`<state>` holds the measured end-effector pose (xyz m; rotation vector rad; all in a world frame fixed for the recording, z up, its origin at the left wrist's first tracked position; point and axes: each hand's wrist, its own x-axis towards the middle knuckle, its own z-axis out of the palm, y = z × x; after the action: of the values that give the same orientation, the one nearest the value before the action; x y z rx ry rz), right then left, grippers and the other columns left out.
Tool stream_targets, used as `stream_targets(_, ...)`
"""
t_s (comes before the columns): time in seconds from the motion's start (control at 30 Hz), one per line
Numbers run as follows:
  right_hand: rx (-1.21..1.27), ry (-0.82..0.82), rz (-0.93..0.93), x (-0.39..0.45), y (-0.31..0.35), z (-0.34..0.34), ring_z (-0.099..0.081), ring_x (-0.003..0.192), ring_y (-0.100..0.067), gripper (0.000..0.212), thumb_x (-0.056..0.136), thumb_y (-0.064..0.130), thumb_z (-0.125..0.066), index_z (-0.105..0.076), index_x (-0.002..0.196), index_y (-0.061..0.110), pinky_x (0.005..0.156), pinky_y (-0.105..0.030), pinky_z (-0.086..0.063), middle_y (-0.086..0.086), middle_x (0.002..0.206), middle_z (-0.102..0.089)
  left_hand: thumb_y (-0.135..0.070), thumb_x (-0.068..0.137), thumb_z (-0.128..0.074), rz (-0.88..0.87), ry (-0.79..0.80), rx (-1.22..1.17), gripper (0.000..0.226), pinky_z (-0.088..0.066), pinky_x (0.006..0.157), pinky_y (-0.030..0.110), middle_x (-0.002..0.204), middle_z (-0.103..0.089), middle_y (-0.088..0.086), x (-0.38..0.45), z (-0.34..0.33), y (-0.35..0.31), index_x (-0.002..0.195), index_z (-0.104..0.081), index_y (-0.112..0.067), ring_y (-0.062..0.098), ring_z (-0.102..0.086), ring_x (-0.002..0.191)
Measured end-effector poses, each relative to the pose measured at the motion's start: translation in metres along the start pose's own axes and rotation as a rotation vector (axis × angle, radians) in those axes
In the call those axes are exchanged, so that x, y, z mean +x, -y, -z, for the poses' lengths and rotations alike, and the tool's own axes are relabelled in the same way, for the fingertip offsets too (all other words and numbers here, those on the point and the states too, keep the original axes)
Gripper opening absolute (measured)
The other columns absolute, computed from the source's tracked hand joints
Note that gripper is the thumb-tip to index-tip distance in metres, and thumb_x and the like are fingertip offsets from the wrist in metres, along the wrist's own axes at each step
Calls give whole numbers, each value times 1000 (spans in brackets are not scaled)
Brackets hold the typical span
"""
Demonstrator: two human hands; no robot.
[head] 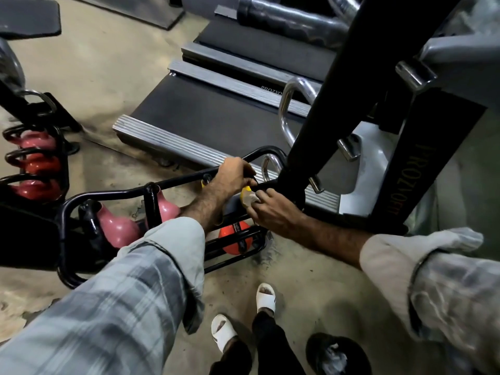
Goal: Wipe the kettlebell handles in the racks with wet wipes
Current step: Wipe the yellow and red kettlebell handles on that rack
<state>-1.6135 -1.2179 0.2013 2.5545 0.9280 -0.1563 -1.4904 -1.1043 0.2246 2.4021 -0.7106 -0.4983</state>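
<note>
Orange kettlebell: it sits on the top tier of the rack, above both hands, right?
No. The head view shows the orange kettlebell on the rack's bottom tier, below the left hand and right hand, which work at the top rail.

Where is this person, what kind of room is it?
Most likely a gym. Round pink kettlebells sit in a black metal tube rack, and a grey-edged black treadmill belt lies behind on the floor.
</note>
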Motion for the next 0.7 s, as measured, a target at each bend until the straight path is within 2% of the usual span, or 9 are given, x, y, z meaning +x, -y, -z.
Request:
stream_targets(0.1, -139, -115, -78, -6, -1, 0, -58, 77, -23, 4, 82, 20, -60, -63, 82, 17, 59, -34, -38, -1, 70, -64, -22, 73, -80, -7, -3, 11, 28, -44, 75, 17, 95, -75, 5, 0, -1, -1, 100, -74, -15, 13, -68, 90)
stream_targets(0.17, -38, -86, -106, -6, 8, 3, -59, 78, -24, 6, 83, 20, -60, -62, 83, 15, 60, -33, -42, -2, 73, -65, -23, 73, -80, -8, -1, 14, 29, -42, 75, 15, 97, -75, 4, -1, 0, -2, 100, -74, -15, 12, -67, 91)
stream_targets(0.23, 86, -27, -114, -11, 14, 7, -58, 89, -27, 26, 90, 16, -39, -62, 102, 11, 69, -36, -44, -7, 93, -67, -25, 73, -80, -10, -1, 22, 31, -41, 75, 15, 98, -74, 4, -2, 1, -2, 101, -74, -15, 12, -67, 93)
stream_targets(0.27, 154, -15, -130, -16, 14, 7, -56, 95, -29, 33, 91, 13, -37, -58, 115, 8, 73, -38, -44, -9, 105, -65, -26, 73, -80, -13, -2, 26, 31, -40, 75, 15, 99, -74, 4, -2, 2, -2, 102, -74, -15, 13, -67, 94)
stream_targets(0.3, 275, -35, -179, -21, 14, 13, -56, 96, -31, 34, 91, 11, -45, -56, 122, 7, 74, -40, -44, -11, 111, -63, -25, 73, -80, -16, 3, 30, 31, -40, 76, 15, 99, -74, 4, -3, 2, -3, 102, -74, -15, 14, -67, 95)
stream_targets(0.4, 653, -337, -542, -29, 14, 14, -61, 82, -32, 28, 81, 5, -64, -63, 108, 10, 64, -33, -43, -12, 94, -67, -24, 75, -78, -25, 2, 45, 31, -42, 80, 17, 102, -74, 5, -5, 1, -3, 104, -73, -15, 16, -66, 98)
stream_targets(0.5, 1190, -528, -1033, -34, 22, 17, -64, 82, -18, 19, 85, 7, -60, -68, 101, 16, 69, -27, -46, -5, 91, -71, -21, 79, -73, -62, -18, 81, 29, -43, 83, 21, 105, -73, 6, -10, -3, -2, 108, -72, -15, 19, -65, 103)
stream_targets(0.57, 1418, -561, -1290, -35, 25, 19, -66, 89, -14, 19, 87, 14, -62, -69, 103, 21, 80, -34, -55, 1, 97, -72, -20, 81, -71, -76, -38, 100, 30, -44, 85, 23, 109, -72, 6, -15, -5, -2, 111, -70, -14, 21, -64, 106)
stream_targets(0.7, 1646, -574, -1422, -38, 34, 18, -67, 92, -14, 13, 86, 26, -66, -68, 97, 32, 88, -45, -55, 6, 95, -71, -19, 83, -68, -46, -98, 45, 27, -49, 89, 28, 109, -72, 5, -26, -6, -1, 109, -71, -15, 22, -66, 103)
